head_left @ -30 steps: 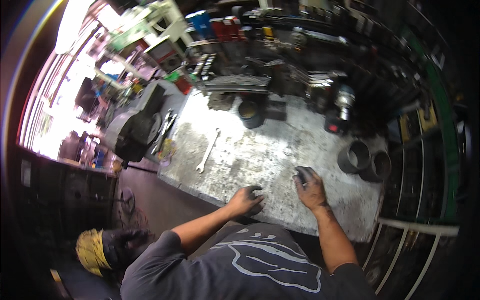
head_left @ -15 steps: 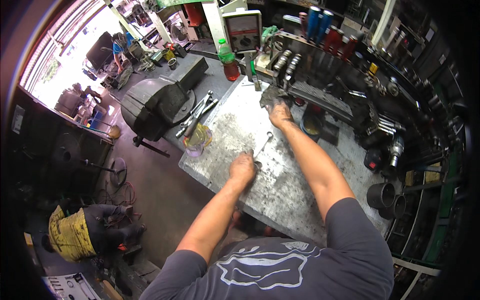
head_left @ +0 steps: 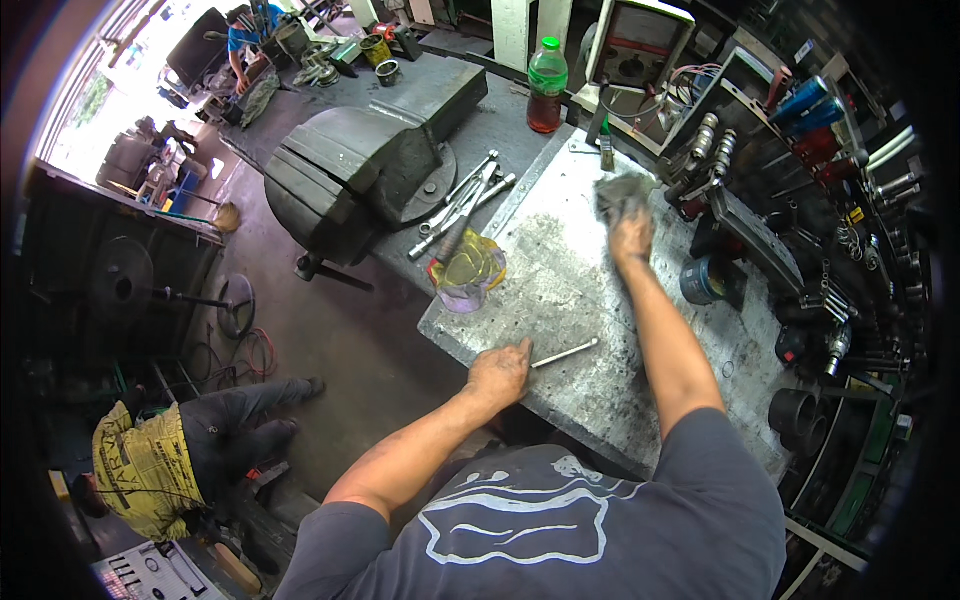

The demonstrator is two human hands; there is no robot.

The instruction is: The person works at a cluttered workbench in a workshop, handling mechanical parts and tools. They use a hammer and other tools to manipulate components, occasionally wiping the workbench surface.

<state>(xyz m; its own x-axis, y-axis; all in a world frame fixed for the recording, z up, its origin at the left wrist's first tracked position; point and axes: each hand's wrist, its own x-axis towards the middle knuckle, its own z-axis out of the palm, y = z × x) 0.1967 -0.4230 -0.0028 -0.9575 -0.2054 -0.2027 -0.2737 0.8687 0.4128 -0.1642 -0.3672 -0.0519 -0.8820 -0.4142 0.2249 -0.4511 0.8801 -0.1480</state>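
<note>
My left hand (head_left: 500, 373) is closed around one end of a slim silver wrench (head_left: 566, 353) near the front edge of the metal-topped bench (head_left: 560, 250). The wrench's free end points right, over the bench top. Farther off, my right arm is stretched out, and my right hand (head_left: 631, 238) grips a crumpled dark rag (head_left: 622, 194) against the surface. Just beyond the rag lies a brush (head_left: 606, 150) with a green handle. A yellow-and-purple cup-like container (head_left: 466, 278) stands at the bench's left edge. My fingers partly hide the wrench and the rag.
A big dark bench vise (head_left: 350, 170) stands to the left, with several wrenches (head_left: 465, 205) beside it. A green-capped bottle of red liquid (head_left: 546, 90) is at the back. A blue tin (head_left: 703, 280) and tool racks line the right. Someone in a yellow top (head_left: 150, 465) bends low at left.
The view has turned, so the bench appears farther right. My left hand has come nearer the front edge, and the wrench now points more to the right. The rag has moved closer to the brush.
</note>
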